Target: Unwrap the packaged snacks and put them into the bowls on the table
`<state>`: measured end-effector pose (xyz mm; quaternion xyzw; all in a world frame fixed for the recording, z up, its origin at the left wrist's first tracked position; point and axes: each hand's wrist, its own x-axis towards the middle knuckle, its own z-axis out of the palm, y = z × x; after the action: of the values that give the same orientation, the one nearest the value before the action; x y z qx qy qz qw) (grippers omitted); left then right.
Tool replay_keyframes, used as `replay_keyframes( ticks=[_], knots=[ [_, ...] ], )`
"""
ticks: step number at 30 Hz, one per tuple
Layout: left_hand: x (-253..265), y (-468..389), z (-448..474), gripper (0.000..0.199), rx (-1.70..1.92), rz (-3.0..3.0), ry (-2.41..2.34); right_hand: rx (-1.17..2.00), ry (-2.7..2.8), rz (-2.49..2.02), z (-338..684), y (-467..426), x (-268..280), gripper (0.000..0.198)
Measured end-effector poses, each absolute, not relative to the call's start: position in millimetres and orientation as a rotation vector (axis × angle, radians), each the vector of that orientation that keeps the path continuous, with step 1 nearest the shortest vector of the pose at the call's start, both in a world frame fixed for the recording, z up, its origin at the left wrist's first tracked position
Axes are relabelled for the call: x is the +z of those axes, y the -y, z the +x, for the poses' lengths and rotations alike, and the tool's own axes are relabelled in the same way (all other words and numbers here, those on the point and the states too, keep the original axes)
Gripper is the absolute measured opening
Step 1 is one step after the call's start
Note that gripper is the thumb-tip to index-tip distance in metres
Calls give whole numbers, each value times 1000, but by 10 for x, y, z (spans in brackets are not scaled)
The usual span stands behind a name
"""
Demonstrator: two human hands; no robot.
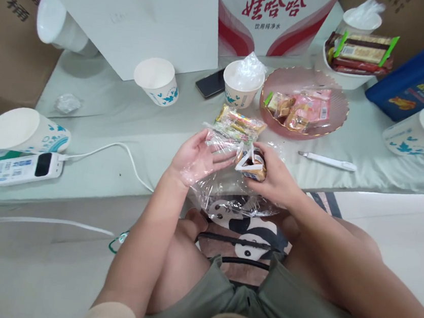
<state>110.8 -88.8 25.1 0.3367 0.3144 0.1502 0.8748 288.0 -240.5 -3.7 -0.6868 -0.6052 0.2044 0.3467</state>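
My left hand (200, 160) is palm up with its fingers stretched out. Thin clear plastic film (224, 188) lies about its fingers and hangs below both hands; whether the hand is inside it I cannot tell. Between the thumb and fingers of my right hand (272, 171) is a small brown wrapped snack (256, 168), with white strips forming a triangle on the side facing me. The left fingertips come close to this snack. Just beyond the hands, several yellow and green wrapped snacks (237, 123) lie on the cloth-covered table.
A pink gold-rimmed plate (336, 124) holds more packets. Near it lies a white-handled cutter (328, 161). Paper cups (157, 81), a phone (210, 83) and a white carton (137, 12) stand or lie further back. At left is a power strip (27, 169) with a white cable.
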Motion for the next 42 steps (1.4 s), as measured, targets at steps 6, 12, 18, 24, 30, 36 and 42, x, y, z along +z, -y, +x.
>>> replay_keyframes(
  ticks=[6,12,18,24,30,36,42],
  knots=[
    [240,909,1133,32,305,796,-645,543,1534,-1712,2853,2343,-48,63],
    [130,838,1166,33,315,738,-725,696,1559,-1683,2863,2312,-85,58],
    [111,764,1118,37,525,908,-832,572,1653,-1658,2887,2288,-152,51],
    [102,785,1053,67,378,1077,-928,620,1854,-1663,2854,2277,-84,43],
    [132,825,1041,71,301,1023,-928,550,1871,-1674,2812,2320,-128,41],
    [207,746,930,84,277,787,-677,659,1705,-1434,2851,2355,-67,37],
    [221,696,919,83,254,650,-628,803,1604,-1409,2847,2375,24,25]
  ],
)
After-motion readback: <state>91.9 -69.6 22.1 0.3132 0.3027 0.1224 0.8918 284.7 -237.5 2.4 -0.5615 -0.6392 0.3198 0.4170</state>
